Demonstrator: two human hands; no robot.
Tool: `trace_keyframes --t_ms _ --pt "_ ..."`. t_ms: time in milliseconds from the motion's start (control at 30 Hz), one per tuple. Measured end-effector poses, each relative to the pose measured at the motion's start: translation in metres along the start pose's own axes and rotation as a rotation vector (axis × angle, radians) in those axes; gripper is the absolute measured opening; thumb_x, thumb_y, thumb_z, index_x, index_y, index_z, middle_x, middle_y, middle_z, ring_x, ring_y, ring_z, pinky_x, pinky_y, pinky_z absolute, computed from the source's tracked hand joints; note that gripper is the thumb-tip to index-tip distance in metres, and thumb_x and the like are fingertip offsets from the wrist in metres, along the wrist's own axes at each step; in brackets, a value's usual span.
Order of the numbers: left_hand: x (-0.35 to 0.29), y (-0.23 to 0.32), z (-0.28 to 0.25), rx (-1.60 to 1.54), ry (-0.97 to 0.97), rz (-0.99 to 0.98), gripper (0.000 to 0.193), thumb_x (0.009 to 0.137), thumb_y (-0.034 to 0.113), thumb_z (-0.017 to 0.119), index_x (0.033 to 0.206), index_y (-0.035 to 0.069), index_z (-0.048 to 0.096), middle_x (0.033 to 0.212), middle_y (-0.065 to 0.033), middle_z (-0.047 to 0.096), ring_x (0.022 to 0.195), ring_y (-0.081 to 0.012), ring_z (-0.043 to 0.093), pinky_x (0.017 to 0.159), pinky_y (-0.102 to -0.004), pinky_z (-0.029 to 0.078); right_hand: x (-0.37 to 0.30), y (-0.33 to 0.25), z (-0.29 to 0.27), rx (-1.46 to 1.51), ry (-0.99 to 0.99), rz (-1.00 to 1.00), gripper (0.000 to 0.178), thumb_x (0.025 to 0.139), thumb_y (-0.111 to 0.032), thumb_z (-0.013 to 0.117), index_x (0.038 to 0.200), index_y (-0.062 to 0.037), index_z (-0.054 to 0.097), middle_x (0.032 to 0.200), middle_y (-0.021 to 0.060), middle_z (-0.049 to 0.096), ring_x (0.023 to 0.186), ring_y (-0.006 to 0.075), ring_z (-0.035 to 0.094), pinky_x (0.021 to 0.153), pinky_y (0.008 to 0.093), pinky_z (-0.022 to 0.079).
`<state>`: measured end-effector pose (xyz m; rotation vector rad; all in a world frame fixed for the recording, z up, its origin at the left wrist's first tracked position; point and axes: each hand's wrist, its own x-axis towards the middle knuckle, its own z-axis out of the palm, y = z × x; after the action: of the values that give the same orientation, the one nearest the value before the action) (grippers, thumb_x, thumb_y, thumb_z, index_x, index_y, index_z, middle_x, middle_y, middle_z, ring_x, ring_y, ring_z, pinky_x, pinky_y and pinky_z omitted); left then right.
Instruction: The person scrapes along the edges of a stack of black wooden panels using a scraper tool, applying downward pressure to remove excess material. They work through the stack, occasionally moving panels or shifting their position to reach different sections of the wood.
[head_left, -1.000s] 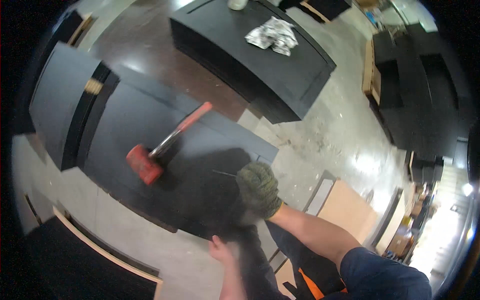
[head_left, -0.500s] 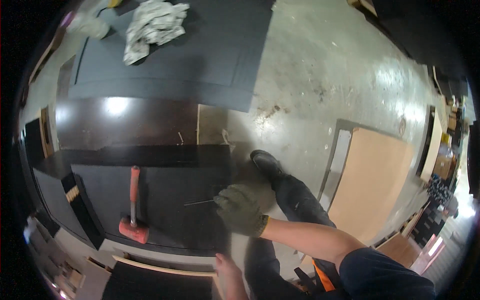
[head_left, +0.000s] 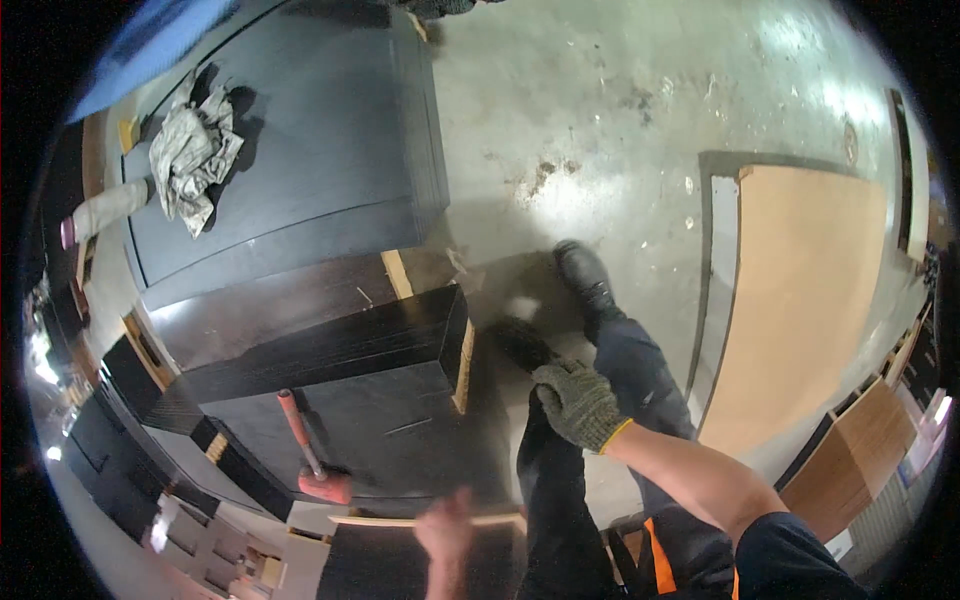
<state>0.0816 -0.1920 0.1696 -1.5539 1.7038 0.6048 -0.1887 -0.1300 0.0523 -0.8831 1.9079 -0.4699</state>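
Note:
My left hand [head_left: 443,528], bare and blurred by motion, is over the near edge of the dark panel [head_left: 370,435], one finger stretched out and nothing visible in it. My right hand [head_left: 580,405] wears a grey-green knitted glove with a yellow cuff edge. It is in front of my leg, fingers curled; whatever is inside them is hidden. A thin metal rod [head_left: 408,427] lies on the panel, left of the glove and apart from it. A mallet with a red head and red grip [head_left: 325,486] lies further left on the same panel.
Beyond stands another dark panelled piece [head_left: 310,130] with a crumpled cloth [head_left: 196,150] on top. A whitish bottle [head_left: 105,215] is beside it. A tan board [head_left: 810,300] lies on the concrete floor to the right. A light wooden edge [head_left: 430,521] borders a black piece nearby.
My gloved right hand has drawn away from the rod's end, back toward my leg. My left hand has risen over the panel's near edge. The whole view has turned.

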Motion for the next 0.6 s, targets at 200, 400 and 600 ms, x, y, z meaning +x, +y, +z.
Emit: trace_keyframes --t_ms 200,400,600 --pt "0.141 0.122 -0.156 0.113 0.134 0.830 0.057 0.100 0.031 0.050 0.145 -0.003 0.040 0.146 -0.0212 0.047 0.136 -0.0449 0.040 0.112 -0.0461 0.036 0.000 0.025 -0.011 0.044 -0.096 0.183 0.017 0.088 -0.020 0.059 0.100 -0.0090 0.065 0.102 0.0209 0.064 0.096 0.0412 0.062 0.081 0.0508 0.051" --pt "0.240 0.186 -0.128 0.417 -0.766 0.377 0.066 0.104 0.047 0.028 0.157 0.009 0.019 0.164 -0.0073 0.018 0.150 -0.0277 0.021 0.123 -0.0352 0.017 0.001 0.050 -0.003 0.203 0.079 0.143 0.018 0.090 -0.022 0.058 0.101 -0.0100 0.066 0.101 0.0174 0.066 0.096 0.0397 0.062 0.082 0.0490 0.052" --pt "0.291 0.181 -0.092 0.417 -0.830 0.396 0.062 0.104 0.040 0.027 0.157 0.011 0.019 0.165 -0.0048 0.015 0.151 -0.0193 0.018 0.123 -0.0323 0.015 0.000 0.055 -0.002 0.230 0.079 0.121 0.015 0.089 -0.018 0.061 0.100 -0.0096 0.065 0.097 0.0183 0.067 0.091 0.0400 0.063 0.079 0.0491 0.052"
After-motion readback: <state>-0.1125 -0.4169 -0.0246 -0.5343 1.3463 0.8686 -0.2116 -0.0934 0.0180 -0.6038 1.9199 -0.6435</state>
